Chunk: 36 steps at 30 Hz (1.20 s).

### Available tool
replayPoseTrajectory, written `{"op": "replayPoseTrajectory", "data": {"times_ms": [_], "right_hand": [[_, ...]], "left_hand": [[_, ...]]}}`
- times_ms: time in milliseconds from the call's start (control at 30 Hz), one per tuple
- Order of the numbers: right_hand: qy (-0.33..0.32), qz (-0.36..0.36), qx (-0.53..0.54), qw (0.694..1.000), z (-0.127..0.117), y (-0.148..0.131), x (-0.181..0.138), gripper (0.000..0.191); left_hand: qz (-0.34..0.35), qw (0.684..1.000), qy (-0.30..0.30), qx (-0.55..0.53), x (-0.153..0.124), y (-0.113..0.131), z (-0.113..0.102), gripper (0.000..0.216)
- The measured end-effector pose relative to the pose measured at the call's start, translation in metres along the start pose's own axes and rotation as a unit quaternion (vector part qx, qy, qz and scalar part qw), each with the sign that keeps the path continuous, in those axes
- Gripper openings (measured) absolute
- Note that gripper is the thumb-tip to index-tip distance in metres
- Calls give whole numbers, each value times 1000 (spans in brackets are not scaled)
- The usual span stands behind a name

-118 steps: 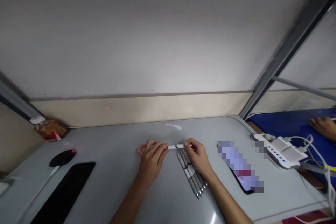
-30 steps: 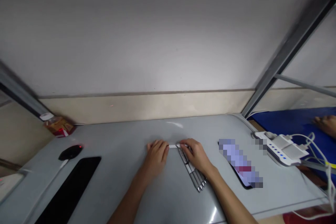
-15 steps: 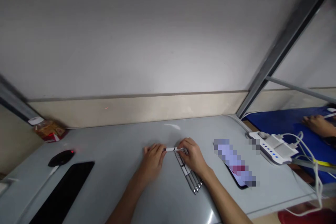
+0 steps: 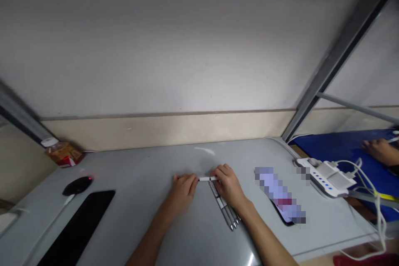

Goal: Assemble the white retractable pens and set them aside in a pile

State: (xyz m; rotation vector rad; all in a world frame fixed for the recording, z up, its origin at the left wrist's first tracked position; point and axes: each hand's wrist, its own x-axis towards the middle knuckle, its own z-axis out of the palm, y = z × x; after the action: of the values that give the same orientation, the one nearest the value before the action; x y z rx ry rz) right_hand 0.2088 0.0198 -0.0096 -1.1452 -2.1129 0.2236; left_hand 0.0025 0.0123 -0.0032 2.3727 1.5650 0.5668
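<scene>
Pen [image 4: 205, 179] spans the gap between my left grip [image 4: 183, 189] and right grip [image 4: 229, 188], both pinching its ends.

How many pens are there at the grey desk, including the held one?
5 visible: one held pen between left hand and right hand, four pens side by side, partly behind the right hand, which may hide more.
</scene>
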Motion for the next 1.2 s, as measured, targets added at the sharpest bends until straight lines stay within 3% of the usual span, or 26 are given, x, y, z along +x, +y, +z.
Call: {"op": "replayPoseTrajectory", "data": {"times_ms": [333,700,1200], "right_hand": [[20,33,-34,999,-8,12,2,14],[29,89,-84,992,-12,24,0,23],[45,0,-53,998,1,8,1,29]], "left_hand": [[16,999,13,-34,0,-4,-4,35],[-10,998,67,4,2,-17,-5,31],[11,998,52,-11,0,-10,-2,30]]}}
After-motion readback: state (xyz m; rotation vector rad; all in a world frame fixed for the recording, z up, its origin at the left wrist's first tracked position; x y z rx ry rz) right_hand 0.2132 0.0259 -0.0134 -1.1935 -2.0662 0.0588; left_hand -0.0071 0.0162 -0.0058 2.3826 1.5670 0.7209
